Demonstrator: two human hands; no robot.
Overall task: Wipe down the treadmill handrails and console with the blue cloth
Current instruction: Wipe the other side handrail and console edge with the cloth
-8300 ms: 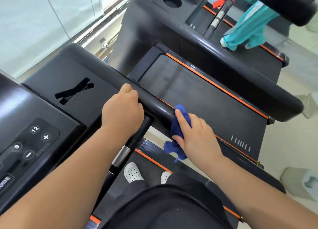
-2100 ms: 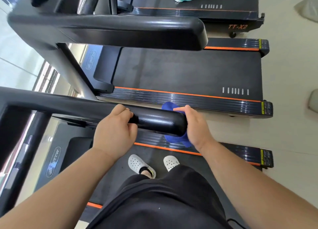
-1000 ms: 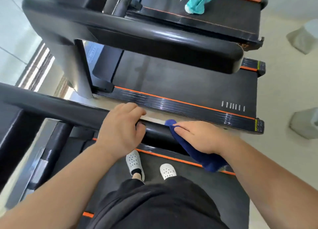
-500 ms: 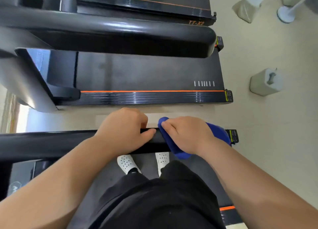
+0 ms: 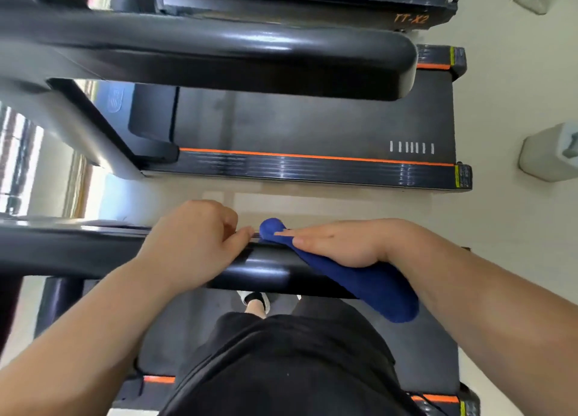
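The right hand [image 5: 337, 243] presses the blue cloth [image 5: 359, 278] flat-fingered along the handrail [image 5: 266, 268], while the left hand [image 5: 190, 243] grips the rail just beside it.

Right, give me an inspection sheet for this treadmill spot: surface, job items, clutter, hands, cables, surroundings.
Surface: black handrail, glossy, running left to right in front of the person.
Job's things: blue cloth draped over the rail's right end, one end hanging below it; console not in view.
Clutter: nothing seen on the rail.
Hands: left hand curled over the rail; right hand laid flat on the cloth, pressing it to the rail.
Cables: thin dark cord at bottom right, blurred.
Surroundings: neighbouring treadmill with an orange stripe, another marked TT-X2 beyond it; pale floor; light bin-like object on the floor at right; window at left.
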